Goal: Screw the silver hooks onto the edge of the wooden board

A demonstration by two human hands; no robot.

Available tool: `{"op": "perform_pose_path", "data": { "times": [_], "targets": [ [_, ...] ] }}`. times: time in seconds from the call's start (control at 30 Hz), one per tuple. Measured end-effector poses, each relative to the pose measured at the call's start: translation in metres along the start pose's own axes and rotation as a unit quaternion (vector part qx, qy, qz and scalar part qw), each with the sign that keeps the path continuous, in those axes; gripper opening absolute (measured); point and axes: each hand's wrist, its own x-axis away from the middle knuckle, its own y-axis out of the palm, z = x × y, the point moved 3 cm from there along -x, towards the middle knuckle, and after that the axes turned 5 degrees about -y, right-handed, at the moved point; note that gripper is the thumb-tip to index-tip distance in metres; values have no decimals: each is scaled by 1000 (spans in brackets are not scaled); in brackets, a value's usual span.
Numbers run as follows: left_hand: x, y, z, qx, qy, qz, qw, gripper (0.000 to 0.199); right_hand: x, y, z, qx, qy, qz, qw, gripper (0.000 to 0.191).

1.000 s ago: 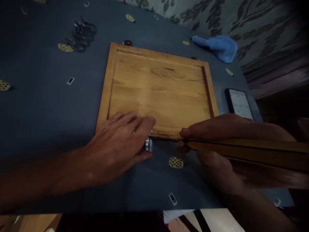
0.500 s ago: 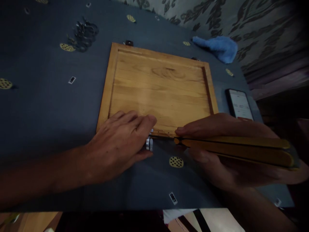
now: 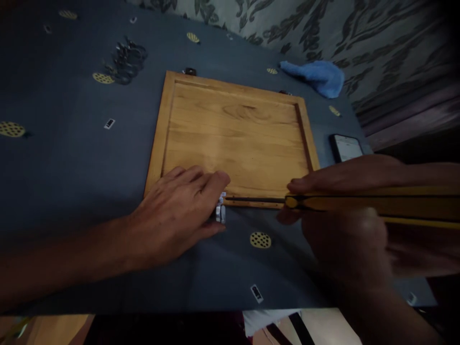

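A shallow wooden panel with a raised rim, like a box lid, lies on the table. My left hand is closed over its near edge, gripping a small silver metal latch there; the fingers hide part of it. In my right hand is a screwdriver with a yellow and black handle. Its thin dark shaft runs leftward along the near rim, and the tip is at the latch beside my left fingers. Small dark holes dot the rim below the shaft.
Dark hinges stick out at the panel's far edge. Several metal rings lie in a pile at the far left. To the right are a blue cloth and a phone. The patterned tablecloth ends along the near side.
My right hand has shifted right and turned with the screwdriver, so its shaft now shows lying along the rim. My left hand stays at the latch. The view has tilted slightly.
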Motion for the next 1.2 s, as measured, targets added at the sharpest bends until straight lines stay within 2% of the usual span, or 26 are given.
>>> {"op": "perform_pose_path", "data": {
  "times": [0.07, 0.13, 0.23, 0.3, 0.43, 0.57, 0.87, 1.2],
  "targets": [
    [0, 0, 0, -4, 3, 7, 1000, 42, -3, -1, -3, 3, -19, 43, 999, 10],
    [0, 0, 0, -11, 6, 11, 1000, 41, -4, 2, -4, 14, -25, 56, 998, 3],
    [0, -1, 1, -14, 12, 13, 1000, 43, -4, 9, 0, -5, 15, 39, 999, 2],
    [0, -1, 1, -11, 14, 9, 1000, 44, -3, 11, 2, -4, 24, 52, 998, 4],
    [0, -1, 1, -11, 13, 5, 1000, 44, -3, 13, 0, 15, -23, 45, 999, 6],
    [0, -1, 1, -11, 14, 8, 1000, 44, -3, 13, 1, 31, 3, 26, 999, 3],
    [0, -1, 0, -10, 9, 3, 1000, 41, 0, 15, -2, 51, -69, 30, 996, 11],
    [0, -9, -3, 30, -3, -22, 999, 58, 3, 15, -1, 24, -56, 40, 997, 13]
  ]
}}
